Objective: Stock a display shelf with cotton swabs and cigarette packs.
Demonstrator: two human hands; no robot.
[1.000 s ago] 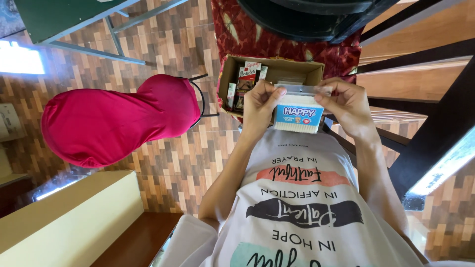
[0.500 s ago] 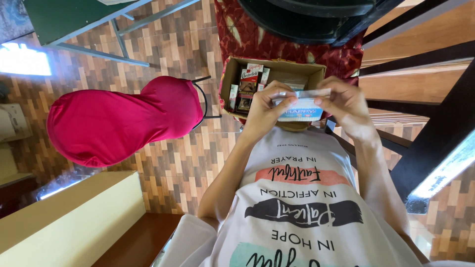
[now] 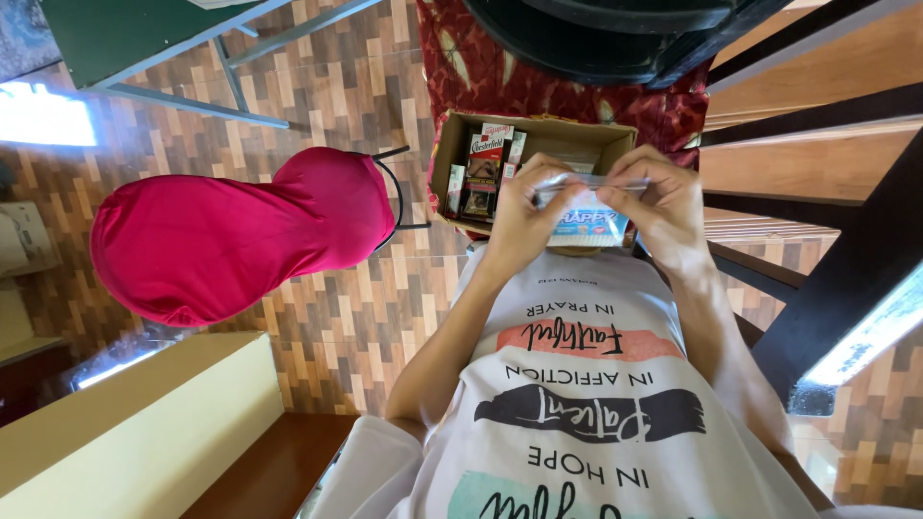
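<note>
Both hands meet over a small blue-and-white packet wrapped in clear plastic (image 3: 586, 216): the left hand (image 3: 519, 216) pinches its upper left edge, the right hand (image 3: 663, 211) grips the upper right, fingers curled tight on the wrapper. The packet hangs just in front of an open brown cardboard box (image 3: 577, 135), where red-and-white cartons (image 3: 486, 168) stand upright along the left wall. Behind the box lies a red patterned cloth (image 3: 481, 77). A chair draped in a bright pink cover (image 3: 231, 240) stands well apart to the left, on a wood-pattern tiled floor (image 3: 336, 96). Dark wooden stair treads (image 3: 817, 163) run along the right.
</note>
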